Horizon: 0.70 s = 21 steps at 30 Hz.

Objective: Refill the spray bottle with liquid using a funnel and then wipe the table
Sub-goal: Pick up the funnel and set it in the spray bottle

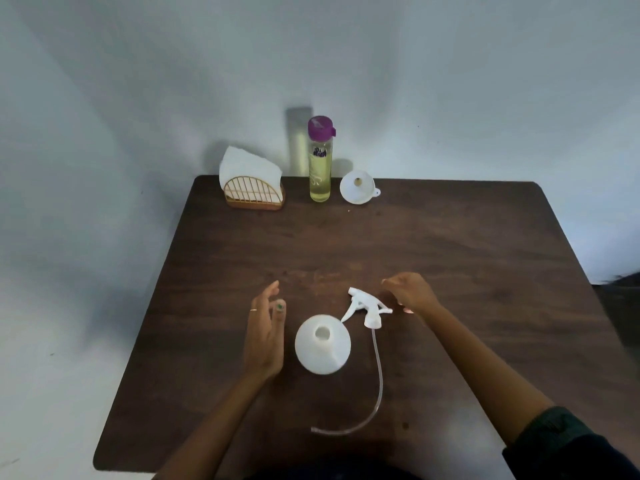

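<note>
A white spray bottle stands upright near the table's front, its neck uncapped. Its white trigger head lies on the table just right of it, with a clear dip tube curving toward me. My left hand hovers left of the bottle, fingers straight, holding nothing. My right hand sits just right of the trigger head, fingers loosely curled, holding nothing. At the back stand a tall bottle of yellowish liquid with a purple cap and a white funnel.
A gold wire holder with white napkins stands at the back left of the dark wooden table. A pale wall rises directly behind the table. The floor drops away past the left and right edges.
</note>
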{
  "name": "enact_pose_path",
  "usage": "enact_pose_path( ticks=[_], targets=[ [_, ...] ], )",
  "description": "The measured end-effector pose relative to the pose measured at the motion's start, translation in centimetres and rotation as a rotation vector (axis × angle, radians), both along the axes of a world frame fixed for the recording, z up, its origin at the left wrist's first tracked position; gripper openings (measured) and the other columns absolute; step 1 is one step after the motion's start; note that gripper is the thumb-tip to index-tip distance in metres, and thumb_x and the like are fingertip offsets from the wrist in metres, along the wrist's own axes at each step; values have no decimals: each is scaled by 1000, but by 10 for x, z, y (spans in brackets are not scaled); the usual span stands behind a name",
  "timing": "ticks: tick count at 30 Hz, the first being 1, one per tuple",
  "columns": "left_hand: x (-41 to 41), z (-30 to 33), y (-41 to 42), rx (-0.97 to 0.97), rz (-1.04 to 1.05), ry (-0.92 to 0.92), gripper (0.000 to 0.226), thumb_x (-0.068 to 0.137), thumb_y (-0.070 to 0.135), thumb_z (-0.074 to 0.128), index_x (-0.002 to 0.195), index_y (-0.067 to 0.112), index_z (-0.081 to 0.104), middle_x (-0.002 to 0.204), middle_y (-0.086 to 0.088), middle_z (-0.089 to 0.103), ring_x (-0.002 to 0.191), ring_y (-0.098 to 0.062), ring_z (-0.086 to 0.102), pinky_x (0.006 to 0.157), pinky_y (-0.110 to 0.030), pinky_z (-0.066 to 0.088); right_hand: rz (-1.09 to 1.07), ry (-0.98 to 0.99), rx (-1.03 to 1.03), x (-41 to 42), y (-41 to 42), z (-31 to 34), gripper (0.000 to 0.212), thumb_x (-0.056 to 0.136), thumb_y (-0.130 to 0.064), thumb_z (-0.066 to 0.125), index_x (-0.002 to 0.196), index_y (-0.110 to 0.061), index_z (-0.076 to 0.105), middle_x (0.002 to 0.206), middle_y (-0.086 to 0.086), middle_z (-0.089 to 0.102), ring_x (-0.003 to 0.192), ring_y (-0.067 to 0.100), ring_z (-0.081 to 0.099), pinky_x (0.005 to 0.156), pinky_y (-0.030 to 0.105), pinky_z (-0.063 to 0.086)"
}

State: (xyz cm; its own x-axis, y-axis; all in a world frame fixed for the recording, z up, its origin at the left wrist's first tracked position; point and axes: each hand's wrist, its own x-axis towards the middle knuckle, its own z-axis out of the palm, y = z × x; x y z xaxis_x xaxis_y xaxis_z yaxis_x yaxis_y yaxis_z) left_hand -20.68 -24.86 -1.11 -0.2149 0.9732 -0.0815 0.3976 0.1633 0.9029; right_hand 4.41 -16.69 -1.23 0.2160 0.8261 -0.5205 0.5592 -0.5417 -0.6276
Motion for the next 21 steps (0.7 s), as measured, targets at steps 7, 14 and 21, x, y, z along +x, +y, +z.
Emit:
enact_pose_path(
  ticks=[7, 14, 21],
  targets=[
    [42, 9, 124, -183, -132, -45, 52, 94, 44, 49, 140, 22, 41, 145, -4, 42, 125, -16, 47, 103, -33, 41, -36, -3, 232, -1, 99, 18, 33, 88, -13, 57, 119, -2, 59, 120, 17, 61, 109, 29, 58, 87, 30, 43],
    [95, -2, 231, -396, -245, -98, 78, 89, 39, 59, 151, 16, 18, 155, -10, 27, 140, -25, 32, 114, -40, 30, 97, -40, 215, -7, 181, 9, 70, 83, -20, 64, 144, -19, 30, 143, 15, 35, 131, 32, 39, 107, 48, 37],
    [113, -12, 279, -533, -232, -152, 85, 80, 31, 61, 150, 20, 15, 150, -10, 35, 136, -27, 36, 111, -40, 31, 208, -36, 131, -15, 209, 1, 83, 79, -24, 64, 148, -32, 18, 149, 11, 31, 134, 34, 35, 108, 55, 33]
  ],
)
